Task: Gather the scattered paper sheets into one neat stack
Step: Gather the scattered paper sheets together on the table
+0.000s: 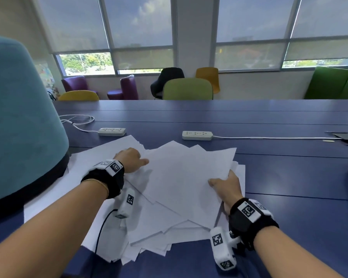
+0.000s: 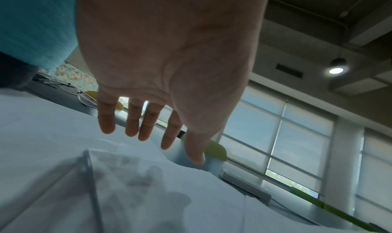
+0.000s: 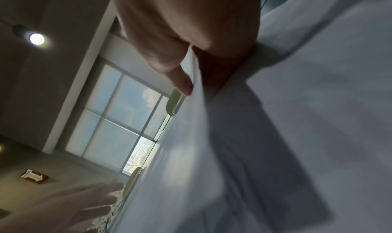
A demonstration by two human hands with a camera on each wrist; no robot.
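Several white paper sheets [image 1: 181, 177] lie fanned in a loose, crooked pile on the blue table [image 1: 299, 177]. My left hand [image 1: 132, 158] is at the pile's far left. In the left wrist view this hand [image 2: 165, 144] has straight, spread fingers just above the paper [image 2: 63, 152], and its thumb tip touches a sheet. My right hand [image 1: 223, 179] grips the right edge of the top sheets. The right wrist view shows its thumb [image 3: 182, 80] on top of the raised paper edge [image 3: 297, 136] and its fingers hidden beneath.
Two white power strips [image 1: 112, 131] [image 1: 197, 135] with cords lie behind the pile. A tall teal upholstered form [image 1: 18, 117] stands at the left, over the pile's left sheets. A floor-box hatch [image 1: 344, 136] sits at the far right. Chairs [image 1: 187, 89] line the table's far edge.
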